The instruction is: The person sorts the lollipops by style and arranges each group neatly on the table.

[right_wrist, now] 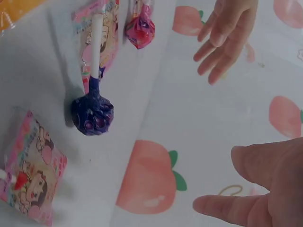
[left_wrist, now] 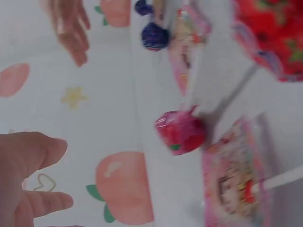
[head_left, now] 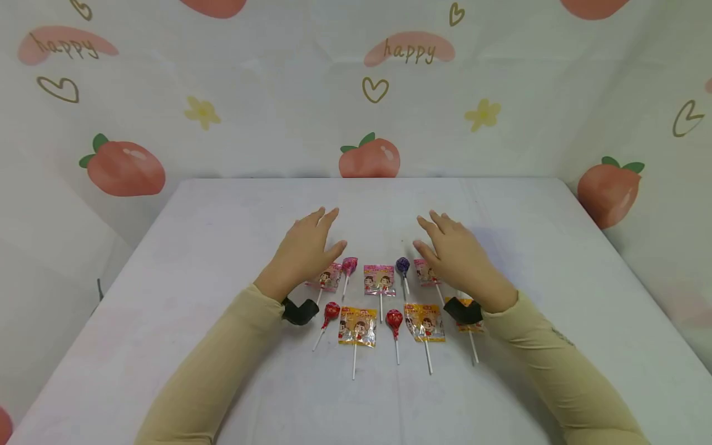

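Note:
Both hands hover over a group of lollipops with nothing in their fingers. My left hand (head_left: 303,250), fingers spread, is above a pink-wrapped flat lollipop (head_left: 332,278) and beside a round pink lollipop (head_left: 349,266). My right hand (head_left: 453,253) is spread too, near a round purple lollipop (head_left: 403,266) and partly over another pink flat lollipop (head_left: 426,273). Between them lies a third pink flat lollipop (head_left: 379,281). The front row has red round lollipops (head_left: 394,319) and yellow-wrapped flat ones (head_left: 358,326); the one at the right (head_left: 470,326) is partly hidden by a black wrist strap.
The lollipops lie on a white-covered table (head_left: 222,228), sticks mostly toward me. Black straps (head_left: 300,312) sit at both wrists. Behind the table hangs a white cloth (head_left: 278,123) printed with peaches, hearts and flowers.

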`<state>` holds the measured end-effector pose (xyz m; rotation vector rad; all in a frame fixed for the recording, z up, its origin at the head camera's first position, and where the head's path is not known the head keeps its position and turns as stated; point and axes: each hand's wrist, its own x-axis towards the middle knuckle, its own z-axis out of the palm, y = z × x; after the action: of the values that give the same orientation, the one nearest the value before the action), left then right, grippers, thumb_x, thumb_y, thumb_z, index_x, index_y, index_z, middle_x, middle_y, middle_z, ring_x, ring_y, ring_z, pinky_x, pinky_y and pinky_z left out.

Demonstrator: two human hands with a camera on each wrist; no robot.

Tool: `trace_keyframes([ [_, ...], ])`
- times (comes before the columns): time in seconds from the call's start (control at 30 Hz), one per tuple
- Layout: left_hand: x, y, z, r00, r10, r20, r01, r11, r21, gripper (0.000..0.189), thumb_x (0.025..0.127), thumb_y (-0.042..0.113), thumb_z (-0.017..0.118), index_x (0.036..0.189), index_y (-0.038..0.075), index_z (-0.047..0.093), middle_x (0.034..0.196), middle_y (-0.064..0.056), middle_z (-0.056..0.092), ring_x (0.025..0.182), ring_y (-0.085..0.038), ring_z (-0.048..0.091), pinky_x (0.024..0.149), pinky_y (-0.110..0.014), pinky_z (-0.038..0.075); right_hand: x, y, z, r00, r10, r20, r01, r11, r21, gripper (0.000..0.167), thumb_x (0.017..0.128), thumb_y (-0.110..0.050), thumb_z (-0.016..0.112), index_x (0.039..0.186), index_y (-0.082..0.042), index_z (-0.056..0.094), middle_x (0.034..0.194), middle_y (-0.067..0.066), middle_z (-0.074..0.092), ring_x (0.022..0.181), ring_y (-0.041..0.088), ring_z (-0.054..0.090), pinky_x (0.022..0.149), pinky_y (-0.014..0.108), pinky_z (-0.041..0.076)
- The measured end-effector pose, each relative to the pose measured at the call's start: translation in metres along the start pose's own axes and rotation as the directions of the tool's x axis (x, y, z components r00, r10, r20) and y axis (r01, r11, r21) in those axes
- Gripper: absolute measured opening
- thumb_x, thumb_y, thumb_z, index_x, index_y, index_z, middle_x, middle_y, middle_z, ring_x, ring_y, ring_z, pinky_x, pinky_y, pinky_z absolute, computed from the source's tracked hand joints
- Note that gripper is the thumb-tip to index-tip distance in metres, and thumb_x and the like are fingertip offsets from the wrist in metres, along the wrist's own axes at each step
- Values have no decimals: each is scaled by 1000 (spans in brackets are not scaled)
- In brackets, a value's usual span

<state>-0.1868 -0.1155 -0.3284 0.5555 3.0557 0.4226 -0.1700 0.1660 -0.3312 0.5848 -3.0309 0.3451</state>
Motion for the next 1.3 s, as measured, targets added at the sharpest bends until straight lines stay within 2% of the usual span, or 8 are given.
trace_keyframes([
  [0.13,-3,-5,-12,999,-6,-47,0,993,-121,67,97,38,54,151,8,29,152,-18,35,139,-36,35,112,-51,29,-3,2,-7,999,2,-43,0,999,51,55,101,-33,48,147,-4,39,151,23,35,138,43,34,112,54,27],
  [0.23,-6,-9,-22,997,-32,-74,14,973,-232,63,98,35,52,151,9,30,151,-15,36,139,-33,35,111,-50,30,-6,4,-11,996,1,-90,7,996,89,51,101,-30,49,145,-4,41,148,22,40,135,41,39,110,53,29],
  [0.37,-9,-13,-33,990,-71,-119,24,934,-357,57,99,31,51,149,11,34,148,-13,40,136,-30,40,108,-51,34,-10,5,-17,989,3,-146,18,990,139,48,103,-29,46,144,-5,43,146,20,44,133,39,42,109,54,31],
  [0.57,-13,-21,-40,972,-77,-222,-45,866,-498,46,100,23,51,142,7,42,142,-11,49,129,-28,48,107,-46,38,-16,9,-26,975,31,-220,11,982,191,47,104,-32,43,144,-8,44,143,17,47,132,38,44,107,55,33],
  [0.87,-18,-35,-36,964,-100,-246,-83,766,-638,39,102,22,48,139,10,47,133,-11,56,124,-27,51,104,-48,38,-23,16,-31,941,33,-336,52,970,239,45,103,-27,44,145,-10,43,141,18,49,132,37,44,106,55,34],
  [1.03,-20,-39,-31,966,-91,-243,-97,742,-663,38,102,20,49,139,9,47,132,-13,56,122,-27,52,104,-48,39,-28,18,-29,919,30,-393,75,966,248,45,103,-23,47,145,-7,44,141,17,50,132,37,44,106,55,34],
  [1.17,-21,-42,-28,969,-85,-233,-97,735,-671,39,102,19,49,138,7,46,132,-16,55,122,-29,52,104,-49,39,-31,21,-28,900,33,-435,87,963,253,44,102,-20,48,143,-5,45,139,17,52,131,36,45,106,53,34],
  [1.3,-22,-43,-27,973,-83,-215,-85,739,-668,39,102,20,49,139,7,46,132,-16,55,122,-29,52,105,-50,38,-34,26,-26,883,33,-469,104,959,264,43,101,-17,50,142,-5,46,136,17,55,130,35,47,106,52,35],
])
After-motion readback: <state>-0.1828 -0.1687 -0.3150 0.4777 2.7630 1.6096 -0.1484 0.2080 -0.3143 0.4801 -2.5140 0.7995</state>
